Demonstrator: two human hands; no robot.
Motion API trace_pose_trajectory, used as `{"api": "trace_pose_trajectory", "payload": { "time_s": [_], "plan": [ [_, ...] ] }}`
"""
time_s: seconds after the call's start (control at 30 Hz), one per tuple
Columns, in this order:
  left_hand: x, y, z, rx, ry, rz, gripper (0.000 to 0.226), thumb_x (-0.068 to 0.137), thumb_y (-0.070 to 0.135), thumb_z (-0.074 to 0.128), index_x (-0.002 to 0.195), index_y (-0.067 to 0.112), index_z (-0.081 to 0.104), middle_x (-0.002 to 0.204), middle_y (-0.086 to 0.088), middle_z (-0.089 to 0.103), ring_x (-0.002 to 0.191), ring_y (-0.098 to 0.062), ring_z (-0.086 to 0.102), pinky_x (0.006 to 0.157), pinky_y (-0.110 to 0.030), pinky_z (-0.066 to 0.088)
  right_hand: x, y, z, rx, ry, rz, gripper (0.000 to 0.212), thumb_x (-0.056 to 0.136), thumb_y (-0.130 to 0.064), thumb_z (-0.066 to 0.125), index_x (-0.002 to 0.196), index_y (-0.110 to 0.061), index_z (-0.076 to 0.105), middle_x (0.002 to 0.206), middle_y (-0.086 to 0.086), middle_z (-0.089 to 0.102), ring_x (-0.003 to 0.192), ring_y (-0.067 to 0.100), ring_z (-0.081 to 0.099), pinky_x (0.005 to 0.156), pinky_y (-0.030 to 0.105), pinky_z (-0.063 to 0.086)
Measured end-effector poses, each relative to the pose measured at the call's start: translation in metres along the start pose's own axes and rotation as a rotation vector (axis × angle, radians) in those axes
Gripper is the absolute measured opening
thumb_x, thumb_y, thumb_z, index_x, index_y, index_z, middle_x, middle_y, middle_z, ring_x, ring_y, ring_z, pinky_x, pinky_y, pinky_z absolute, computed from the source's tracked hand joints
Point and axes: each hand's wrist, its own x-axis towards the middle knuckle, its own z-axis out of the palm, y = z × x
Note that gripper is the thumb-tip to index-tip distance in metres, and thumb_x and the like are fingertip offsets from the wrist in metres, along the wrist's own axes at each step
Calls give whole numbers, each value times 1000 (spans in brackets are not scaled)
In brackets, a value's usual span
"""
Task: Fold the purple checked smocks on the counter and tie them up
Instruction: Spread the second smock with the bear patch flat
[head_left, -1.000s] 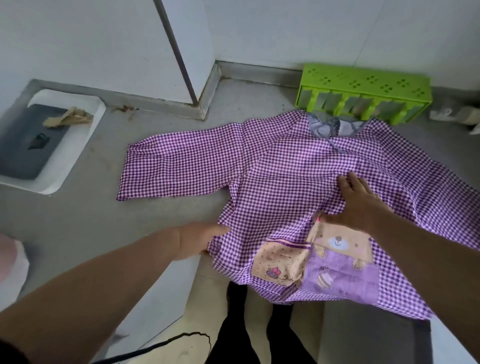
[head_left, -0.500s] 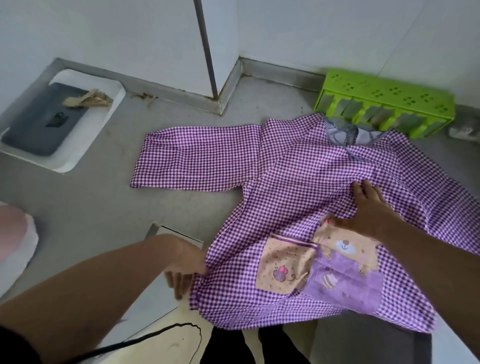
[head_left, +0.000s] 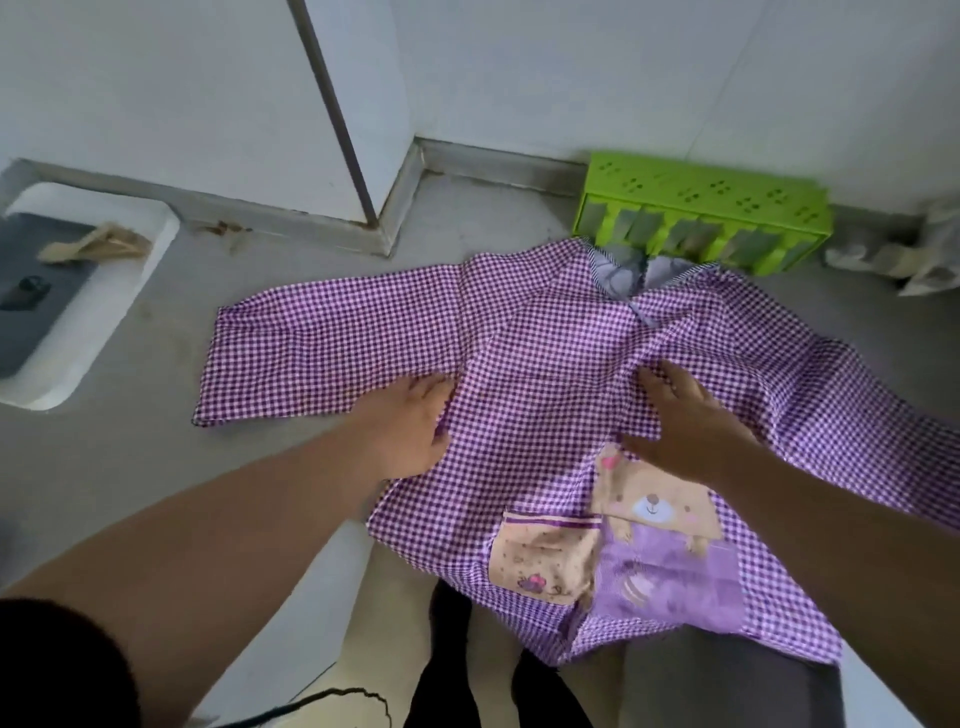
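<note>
it looks like a home utility corner: grey counter (head_left: 130, 467), white sink (head_left: 104, 322), plain white walls (head_left: 156, 93), green plastic basket (head_left: 701, 208).

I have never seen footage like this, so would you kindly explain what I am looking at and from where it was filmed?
There is no machine here. A camera worn on a person's head looks down at their own two bare arms. On the grey counter lies one purple checked smock, spread front up, with a bear pocket near its hem, which hangs over the counter's front edge. The left hand rests at the smock's edge below its outstretched sleeve; the right hand lies flat on the chest. Neither has a grip on anything. Behind stands a green basket; at far left is a white tray.
</note>
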Motion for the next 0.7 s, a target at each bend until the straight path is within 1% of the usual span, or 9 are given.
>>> {"api": "trace_pose_trajectory", "payload": {
  "time_s": [0.07,0.13,0.23,0.3,0.37,0.43,0.53,0.6,0.7],
  "plan": [
    [3,-15,-5,136,-21,-97,75,99,60,38,160,18,26,171,-5,24,148,-30,39,113,-54,45,-8,3,5,-24,51,103,107,83,-85,45,163,-29,3,172,7,-1,157,35,8,123,55,19],
    [5,-24,-15,207,-14,-152,66,95,59,41,144,14,44,157,-9,43,134,-30,52,105,-50,50,-11,9,9,29,38,164,107,82,-83,49,163,-29,4,172,2,0,158,31,6,122,57,20],
    [7,-19,-36,193,46,-168,63,95,58,44,138,12,49,143,-9,53,128,-27,54,103,-45,51,-7,14,13,141,-38,79,105,86,-73,59,164,-32,3,172,-9,-8,159,19,-5,124,54,15],
    [12,1,-42,162,127,-13,78,94,66,47,151,13,38,160,-13,38,142,-29,44,111,-48,47,-6,18,7,193,-24,36,91,93,-55,63,165,-31,11,173,-6,-2,159,18,-1,127,50,13],
    [17,27,-38,136,12,134,104,89,78,51,164,18,13,175,-12,10,156,-32,26,122,-50,35,-11,23,4,185,71,76,80,96,-39,62,163,-31,20,172,-2,10,158,22,10,127,49,18],
    [20,48,-30,189,-158,109,127,78,88,57,166,23,-7,175,-16,-7,159,-39,14,126,-53,28,-25,30,3,149,178,232,76,93,-37,61,160,-33,25,169,1,18,154,29,21,122,51,27],
    [25,61,-24,275,-239,-4,146,69,85,72,165,21,-18,171,-25,-18,158,-49,9,125,-56,26,-49,51,16,164,212,423,81,88,-49,60,158,-27,25,161,9,30,146,36,33,116,53,36],
    [28,68,-28,288,-255,-35,150,66,83,76,164,23,-21,171,-26,-19,157,-52,10,125,-58,28,-62,74,26,245,119,461,98,85,-63,64,161,-21,18,166,11,23,152,36,26,120,53,32],
    [31,68,-30,265,-280,-45,152,66,81,79,163,25,-24,170,-24,-23,157,-52,6,125,-60,28,-72,103,35,161,-64,346,124,80,-79,61,164,-15,-2,172,9,-10,158,29,-8,128,49,10]
  ]
}}
